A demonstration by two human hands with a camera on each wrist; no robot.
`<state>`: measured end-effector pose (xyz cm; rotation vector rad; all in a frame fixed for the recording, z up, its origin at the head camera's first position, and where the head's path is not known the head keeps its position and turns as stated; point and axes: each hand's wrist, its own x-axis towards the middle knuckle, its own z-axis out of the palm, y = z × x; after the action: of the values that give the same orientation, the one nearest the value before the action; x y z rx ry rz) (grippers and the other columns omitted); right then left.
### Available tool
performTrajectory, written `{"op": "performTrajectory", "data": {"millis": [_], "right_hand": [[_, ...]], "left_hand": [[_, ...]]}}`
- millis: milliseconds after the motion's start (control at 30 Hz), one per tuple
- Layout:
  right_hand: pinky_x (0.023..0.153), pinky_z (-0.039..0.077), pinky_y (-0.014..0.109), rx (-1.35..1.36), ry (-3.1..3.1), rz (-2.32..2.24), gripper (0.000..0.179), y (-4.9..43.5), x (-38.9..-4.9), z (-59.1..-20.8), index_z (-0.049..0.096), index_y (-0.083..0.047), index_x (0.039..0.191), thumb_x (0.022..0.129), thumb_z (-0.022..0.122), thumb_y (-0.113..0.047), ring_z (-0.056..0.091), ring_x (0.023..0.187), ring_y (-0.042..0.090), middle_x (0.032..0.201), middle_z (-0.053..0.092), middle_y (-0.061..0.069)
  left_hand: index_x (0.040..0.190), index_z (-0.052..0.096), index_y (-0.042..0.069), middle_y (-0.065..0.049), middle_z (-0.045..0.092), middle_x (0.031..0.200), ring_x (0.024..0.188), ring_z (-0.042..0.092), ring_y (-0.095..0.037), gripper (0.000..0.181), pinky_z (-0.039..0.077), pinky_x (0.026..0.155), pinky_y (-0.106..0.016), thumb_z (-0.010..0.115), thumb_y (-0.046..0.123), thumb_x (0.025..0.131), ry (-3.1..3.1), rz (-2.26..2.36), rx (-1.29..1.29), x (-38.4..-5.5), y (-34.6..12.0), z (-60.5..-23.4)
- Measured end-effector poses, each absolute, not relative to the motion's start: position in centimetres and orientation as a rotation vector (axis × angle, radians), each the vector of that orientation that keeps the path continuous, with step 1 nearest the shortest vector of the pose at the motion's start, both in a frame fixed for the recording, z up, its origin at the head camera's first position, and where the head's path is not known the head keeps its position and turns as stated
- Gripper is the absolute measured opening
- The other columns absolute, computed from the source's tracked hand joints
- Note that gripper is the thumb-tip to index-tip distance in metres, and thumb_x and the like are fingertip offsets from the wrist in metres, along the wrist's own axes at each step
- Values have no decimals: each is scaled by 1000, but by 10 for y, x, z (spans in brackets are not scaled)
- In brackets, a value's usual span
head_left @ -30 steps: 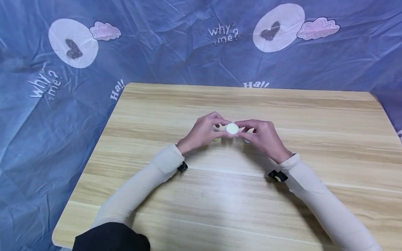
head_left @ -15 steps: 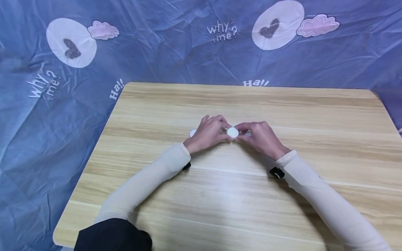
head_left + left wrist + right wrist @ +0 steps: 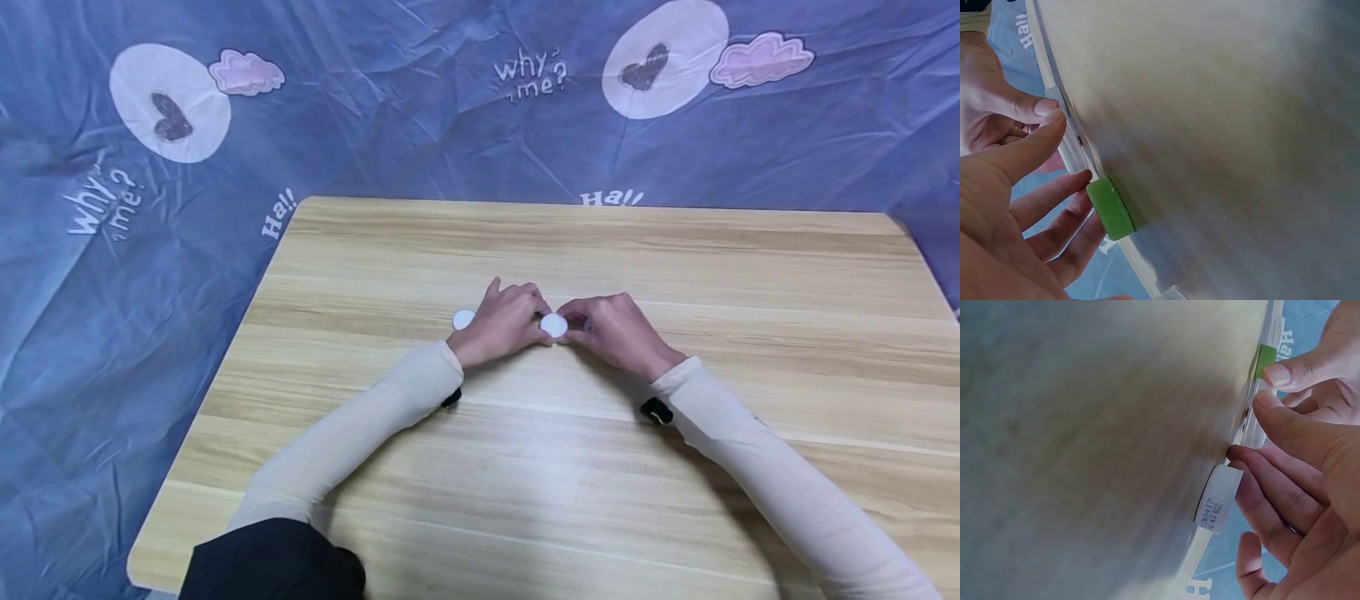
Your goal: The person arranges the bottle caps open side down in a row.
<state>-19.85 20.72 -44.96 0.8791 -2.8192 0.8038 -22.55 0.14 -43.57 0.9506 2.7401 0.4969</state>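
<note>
A white round bottle cap [image 3: 554, 325] with a ribbed side is low over the table, between my two hands. My left hand [image 3: 504, 323] holds its left edge with thumb and forefinger. From the other side, my right hand [image 3: 617, 330] pinches its right edge. A green cap [image 3: 1110, 208] stands by the left hand's lower fingers and is hidden in the head view. Beside the right hand's curled fingers is a white cap [image 3: 1218, 499] with a printed code on its side. Another white cap [image 3: 462, 319] lies left of the left hand.
The light wooden table [image 3: 480, 483] has its back edge well beyond the hands. Behind it hangs a blue printed cloth [image 3: 420, 108]. A dark rounded object [image 3: 273, 562] covers the near left of the head view.
Both hands have lowered the white bottle cap slightly toward the person. My left hand has shifted right and nearer, uncovering the white cap on its left. The green cap is now hidden in the head view.
</note>
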Motion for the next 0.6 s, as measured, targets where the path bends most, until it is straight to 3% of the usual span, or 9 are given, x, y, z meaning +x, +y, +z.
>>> {"op": "performTrajectory", "data": {"millis": [600], "right_hand": [[74,57,48,856,-2848,739,28,202,-197,-451,78,-1,105,82,90,-13,74,85,25,95,78,11]], "left_hand": [[119,80,17,1,68,118,114,62,-24,39,19,119,-68,84,40,89,2769,374,966,-223,4,-436]]}}
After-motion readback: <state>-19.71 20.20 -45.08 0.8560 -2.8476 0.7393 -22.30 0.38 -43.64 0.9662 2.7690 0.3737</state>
